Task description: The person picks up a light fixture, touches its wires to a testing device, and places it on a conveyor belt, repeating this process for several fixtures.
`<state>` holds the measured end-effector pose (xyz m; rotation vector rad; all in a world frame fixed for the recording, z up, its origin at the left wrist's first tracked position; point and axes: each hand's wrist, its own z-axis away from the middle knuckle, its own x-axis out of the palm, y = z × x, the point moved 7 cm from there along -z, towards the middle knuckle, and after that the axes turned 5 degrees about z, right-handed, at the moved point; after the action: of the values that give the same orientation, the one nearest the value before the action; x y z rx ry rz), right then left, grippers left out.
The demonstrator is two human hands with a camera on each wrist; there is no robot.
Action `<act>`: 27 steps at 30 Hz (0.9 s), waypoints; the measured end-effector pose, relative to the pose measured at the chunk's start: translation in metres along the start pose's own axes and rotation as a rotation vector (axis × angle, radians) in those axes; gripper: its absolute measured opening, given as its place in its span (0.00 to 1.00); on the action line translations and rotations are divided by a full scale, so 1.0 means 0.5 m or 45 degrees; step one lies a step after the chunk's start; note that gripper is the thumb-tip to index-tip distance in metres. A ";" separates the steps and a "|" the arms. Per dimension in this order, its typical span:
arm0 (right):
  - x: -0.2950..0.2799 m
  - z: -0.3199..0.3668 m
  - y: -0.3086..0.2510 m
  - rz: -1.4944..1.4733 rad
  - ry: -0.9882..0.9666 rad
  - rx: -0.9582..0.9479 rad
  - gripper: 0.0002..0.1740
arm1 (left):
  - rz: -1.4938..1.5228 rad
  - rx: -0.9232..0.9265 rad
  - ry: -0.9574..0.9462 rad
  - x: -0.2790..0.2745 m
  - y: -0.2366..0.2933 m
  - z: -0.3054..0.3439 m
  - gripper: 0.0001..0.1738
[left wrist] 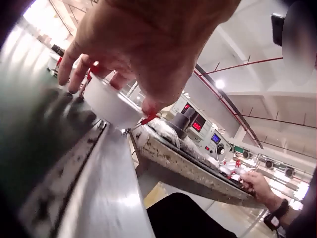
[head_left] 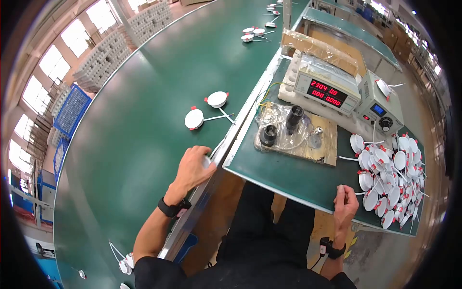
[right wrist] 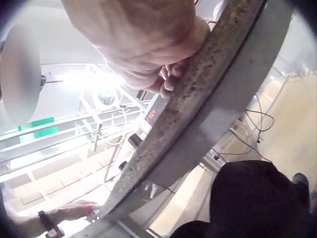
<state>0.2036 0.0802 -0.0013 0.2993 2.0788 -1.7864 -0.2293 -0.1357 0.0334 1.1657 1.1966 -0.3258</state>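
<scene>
Over the inner edge of the green belt, my left hand (head_left: 193, 166) holds a white round downlight (left wrist: 111, 101) with red clips. In the left wrist view its fingers and thumb reach around the lamp, which is close over the metal rail. Two more white downlights (head_left: 194, 119) lie on the belt just beyond that hand, their cables pointing toward the side table. My right hand (head_left: 345, 208) rests at the front edge of the side table (head_left: 288, 185), fingers loosely curled, with no object showing in them. Beside it spreads a pile of white downlights (head_left: 393, 195).
A board (head_left: 327, 154) with two black cylinders (head_left: 294, 117) under clear plastic sits on the side table. Behind it stand a meter with red digits (head_left: 327, 93) and a grey power unit (head_left: 380, 108). A metal rail (head_left: 219, 156) borders the belt. Blue crates (head_left: 72, 111) stand at far left.
</scene>
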 end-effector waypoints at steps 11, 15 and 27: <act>0.133 0.133 -0.244 -0.647 -0.866 -0.170 0.17 | 2.474 -0.418 -0.812 0.180 0.344 0.198 0.37; 0.071 0.113 -0.219 -0.676 -0.819 0.009 0.17 | 2.697 -0.614 -1.154 0.325 0.438 0.230 0.37; -0.140 0.117 -0.171 0.076 -0.423 -0.140 0.09 | 1.804 -0.092 -1.039 0.302 0.614 0.084 0.15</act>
<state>0.2411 0.0146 0.0981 0.0295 1.9005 -1.5592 0.0792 0.0145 0.0639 1.3382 -0.4357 0.3232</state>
